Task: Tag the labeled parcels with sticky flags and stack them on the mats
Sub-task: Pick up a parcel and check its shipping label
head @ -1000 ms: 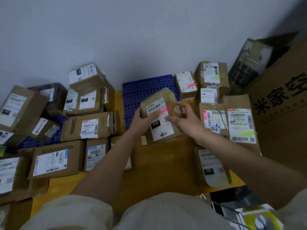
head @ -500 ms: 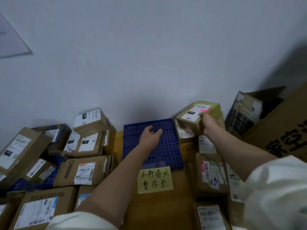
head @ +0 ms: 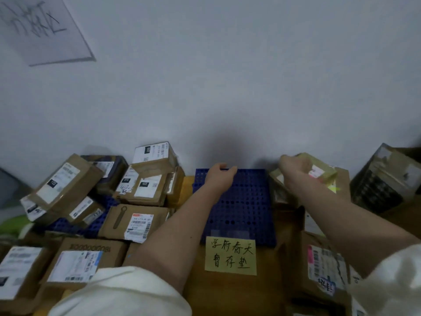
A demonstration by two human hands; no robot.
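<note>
My right hand [head: 295,168] grips a small yellowish taped parcel [head: 321,171] with a white label and a pink sticky flag, on top of the stack of parcels at the back right. My left hand [head: 219,173] hovers over the far edge of the blue perforated mat [head: 241,206], its fingers loosely curled and holding nothing. A yellow handwritten note [head: 230,256] lies at the mat's near edge. A tagged parcel with a pink flag [head: 325,267] lies at the near right.
Many labelled cardboard parcels [head: 136,221] are piled on the left, some on another blue mat [head: 98,222]. A large brown carton [head: 387,179] stands at the far right. A grey wall rises behind, with a paper sign [head: 43,28] at the upper left.
The parcel went from both hands in front of me up and right onto the back right stack, carried by my right hand alone. My left hand let go and reached over the blue mat.
</note>
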